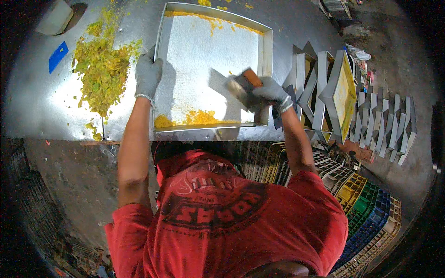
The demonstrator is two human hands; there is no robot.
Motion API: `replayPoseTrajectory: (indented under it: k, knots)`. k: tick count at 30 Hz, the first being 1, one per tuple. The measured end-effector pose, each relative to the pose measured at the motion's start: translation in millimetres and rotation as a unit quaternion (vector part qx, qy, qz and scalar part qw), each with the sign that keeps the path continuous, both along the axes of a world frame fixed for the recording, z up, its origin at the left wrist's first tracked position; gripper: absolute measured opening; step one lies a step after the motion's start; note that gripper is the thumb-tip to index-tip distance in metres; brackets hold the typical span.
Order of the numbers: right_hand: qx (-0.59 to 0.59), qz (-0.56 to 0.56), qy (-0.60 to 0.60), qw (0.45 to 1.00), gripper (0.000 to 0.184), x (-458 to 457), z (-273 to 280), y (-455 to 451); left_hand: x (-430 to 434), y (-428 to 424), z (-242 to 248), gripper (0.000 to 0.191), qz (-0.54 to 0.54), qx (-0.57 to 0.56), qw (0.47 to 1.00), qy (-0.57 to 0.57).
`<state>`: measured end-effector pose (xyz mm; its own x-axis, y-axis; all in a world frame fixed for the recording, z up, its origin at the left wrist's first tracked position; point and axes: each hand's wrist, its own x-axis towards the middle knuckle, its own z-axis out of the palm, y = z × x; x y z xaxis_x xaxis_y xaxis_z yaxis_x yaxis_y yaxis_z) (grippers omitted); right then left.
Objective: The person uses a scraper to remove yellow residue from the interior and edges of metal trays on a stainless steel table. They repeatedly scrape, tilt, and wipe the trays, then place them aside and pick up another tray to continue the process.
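A square, shallow metal tray (208, 45) lies on the table before me, its inner floor mostly bare. Yellow residue (201, 117) clings along its near edge, and a thinner line runs along the far edge. My left hand (148, 77), in a grey glove, grips the tray's left wall. In my gloved right hand (273, 93) is a scraper (240, 91) with a broad metal blade and a brown-orange part near the fingers. It is blurred and held over the tray's right side. Left of the tray spreads a heap of yellow-green scraps (104, 71).
A blue flat plastic piece (58, 57) and a pale block-like object (55, 19) are on the metal table (31, 104) at left. Several metal trays (342, 97) stand stacked at right, one with yellow residue. Plastic crates (358, 201) are stacked at lower right.
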<state>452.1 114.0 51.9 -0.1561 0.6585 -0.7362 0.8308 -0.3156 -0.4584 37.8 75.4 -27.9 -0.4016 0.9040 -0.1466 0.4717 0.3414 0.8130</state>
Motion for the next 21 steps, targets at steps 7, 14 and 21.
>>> replayPoseTrajectory:
  k: [7,14,21]
  knots:
    - [0.103,0.100,0.124,0.982,0.048,-2,-11,-14,2,1,5,0.056,-0.013,0.003,1.000,0.000]
    - [0.120,0.374,0.050,0.918,0.031,9,-22,4,2,1,-4,0.057,0.001,0.048,0.999,-0.021]
    - [0.233,0.336,0.145,0.901,0.034,36,-83,-12,3,2,-6,0.057,0.003,0.021,0.999,-0.049]
